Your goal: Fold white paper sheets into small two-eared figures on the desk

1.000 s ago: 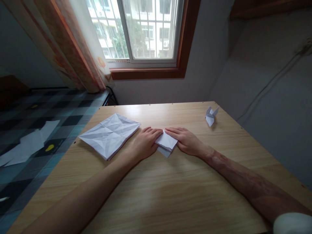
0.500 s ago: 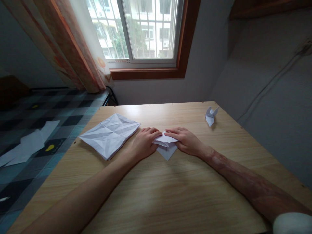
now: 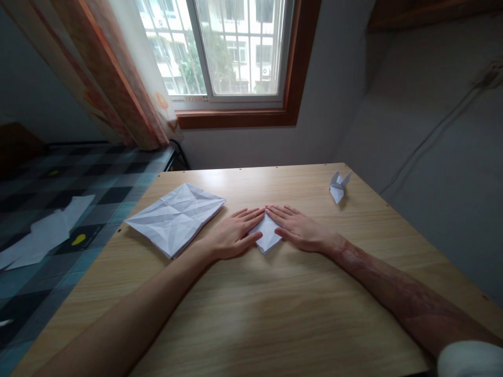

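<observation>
A small folded square of white paper (image 3: pixel 268 234) lies flat on the wooden table (image 3: pixel 251 303), one corner toward me. My left hand (image 3: pixel 236 233) presses on its left side with the fingers stretched out and the thumb apart. On the opposite side my right hand (image 3: pixel 296 228) lies flat too, fingers extended over the paper's right edge. The fingertips of both hands nearly meet at the far corner, which they partly cover. Left of my left hand rests a stack of creased white paper sheets (image 3: pixel 178 217).
A finished-looking folded paper figure (image 3: pixel 338 187) with two upright points stands near the table's far right corner. Loose white papers (image 3: pixel 47 233) lie on a checked bedspread (image 3: pixel 23 293) to the left. Beyond the table are a wall and a window (image 3: pixel 239 52).
The paper's raised upper layer has come down flat, so it now forms a compact diamond. Both hands went from pinching its sides to lying flat on it with fingers extended.
</observation>
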`<state>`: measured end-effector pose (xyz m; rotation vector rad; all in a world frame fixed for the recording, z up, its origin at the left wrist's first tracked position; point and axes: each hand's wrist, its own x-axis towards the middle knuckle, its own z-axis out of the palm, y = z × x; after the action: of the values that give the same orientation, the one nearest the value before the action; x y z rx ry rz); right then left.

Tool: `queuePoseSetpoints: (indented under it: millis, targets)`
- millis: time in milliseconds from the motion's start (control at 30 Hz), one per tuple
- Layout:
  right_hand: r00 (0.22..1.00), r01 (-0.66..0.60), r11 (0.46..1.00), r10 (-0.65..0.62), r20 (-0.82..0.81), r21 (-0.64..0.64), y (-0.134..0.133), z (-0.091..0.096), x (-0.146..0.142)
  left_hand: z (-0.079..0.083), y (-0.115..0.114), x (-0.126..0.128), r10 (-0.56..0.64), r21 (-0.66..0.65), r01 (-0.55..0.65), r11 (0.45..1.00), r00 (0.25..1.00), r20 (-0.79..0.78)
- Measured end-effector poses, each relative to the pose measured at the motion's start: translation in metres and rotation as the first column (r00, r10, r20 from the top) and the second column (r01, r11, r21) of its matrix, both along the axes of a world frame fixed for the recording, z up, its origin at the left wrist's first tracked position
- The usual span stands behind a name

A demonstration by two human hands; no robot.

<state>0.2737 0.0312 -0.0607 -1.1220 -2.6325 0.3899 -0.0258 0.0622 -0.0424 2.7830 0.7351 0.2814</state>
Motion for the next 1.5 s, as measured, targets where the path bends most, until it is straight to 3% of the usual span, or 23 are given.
queuePoseSetpoints:
  millis: [267,500,667,833,1067,1167,1333,1500]
  targets:
    - [0.993,0.116,0.984,-0.119,0.016,0.138,-0.005,-0.01,-0.008,-0.005,-0.011,0.005,0.069,0.121,-0.063,0.991,0.997,-0.045]
    - [0.976,0.218,0.968,-0.217,-0.019,0.125,0.003,-0.012,-0.003,0.004,-0.016,0.013,0.005,0.192,-0.015,0.981,0.998,0.056]
    - [0.962,0.274,0.957,-0.271,-0.042,0.101,0.011,-0.012,0.002,0.001,-0.015,0.016,-0.073,0.192,0.043,0.98,0.986,0.15]
    - [0.978,0.204,0.972,-0.196,-0.072,0.12,0.01,-0.009,0.002,-0.002,-0.014,0.016,0.024,0.174,-0.055,0.983,0.984,0.174]
    - [0.987,0.126,0.985,-0.112,-0.117,0.114,0.005,-0.004,0.001,0.01,-0.021,0.018,0.179,0.245,-0.208,0.947,0.974,0.138]
    - [0.981,0.122,0.984,-0.1,-0.166,0.132,0.004,-0.002,0.001,0.007,-0.02,0.018,0.22,0.236,-0.254,0.938,0.962,0.162]
    - [0.965,0.125,0.983,-0.09,-0.247,0.132,0.0,0.003,-0.001,-0.002,-0.014,0.015,0.246,0.215,-0.293,0.932,0.944,0.221]
    - [0.961,0.13,0.981,-0.089,-0.262,0.143,-0.001,0.007,-0.002,0.002,-0.015,0.015,0.206,0.267,-0.252,0.93,0.96,0.187]
